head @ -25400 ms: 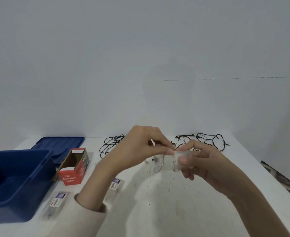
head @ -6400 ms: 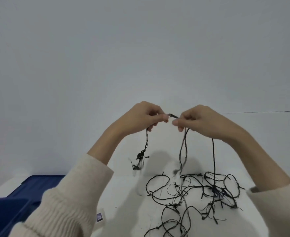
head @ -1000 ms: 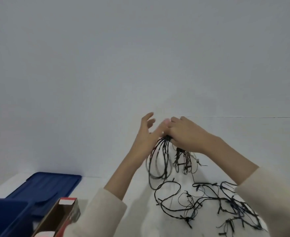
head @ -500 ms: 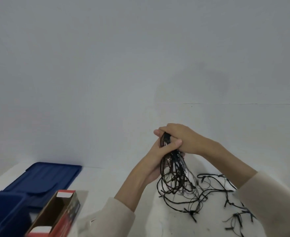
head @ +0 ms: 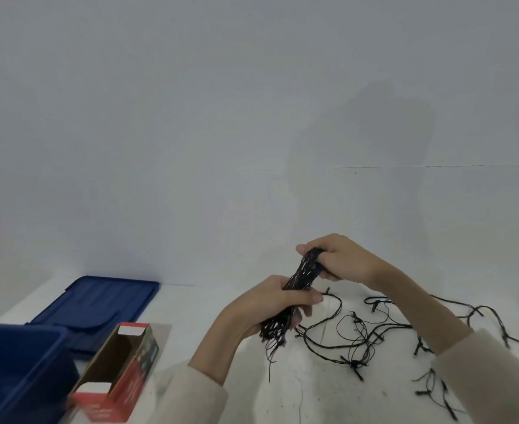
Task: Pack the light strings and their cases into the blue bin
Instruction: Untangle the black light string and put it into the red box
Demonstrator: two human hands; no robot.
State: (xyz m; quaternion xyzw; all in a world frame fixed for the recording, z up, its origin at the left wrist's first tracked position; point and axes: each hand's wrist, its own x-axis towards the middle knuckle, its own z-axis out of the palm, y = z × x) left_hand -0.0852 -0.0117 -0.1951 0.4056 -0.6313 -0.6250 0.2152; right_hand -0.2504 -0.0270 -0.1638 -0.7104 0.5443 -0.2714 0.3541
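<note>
White counter (head: 313, 399) lies under the grip, where left hand (head: 264, 307) and right hand (head: 344, 261) both clench the coiled string (head: 305, 273); its loose tail (head: 354, 362) lies right of the grip, so coiling seems unfinished: next, wind the tail, then fill the box (head: 120, 374) at left.

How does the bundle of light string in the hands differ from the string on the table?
The bundle is packed tight; the table string sprawls in loose loops. The bundle is held up by the left hand and right hand; the table string lies flat. Both are black wire.
</note>
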